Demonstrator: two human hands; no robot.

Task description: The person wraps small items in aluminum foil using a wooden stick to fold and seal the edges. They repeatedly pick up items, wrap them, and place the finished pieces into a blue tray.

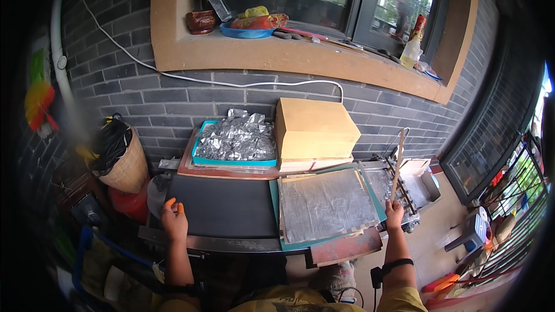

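My right hand (393, 215) grips the lower end of a thin wooden stick (397, 164), which stands nearly upright beside the machine at the right. My left hand (174, 223), with orange finger covers on two fingertips, is over the left end of a black belt surface (225, 206). Those two fingertips are apart and nothing shows between them; the other fingers are partly hidden. Between my hands, a wrinkled silvery foil sheet (327, 203) lies on a stack of paper sheets. Under the stack is a green mat (274, 203).
Behind the belt, a turquoise tray (234, 163) holds crumpled silver foil (236, 138). Beside it stands a tall stack of yellowish paper (318, 134). A metal roller mechanism (403, 182) and an open box (427, 184) are at right. A wicker basket (125, 164) stands left; a stool (470, 229) stands right.
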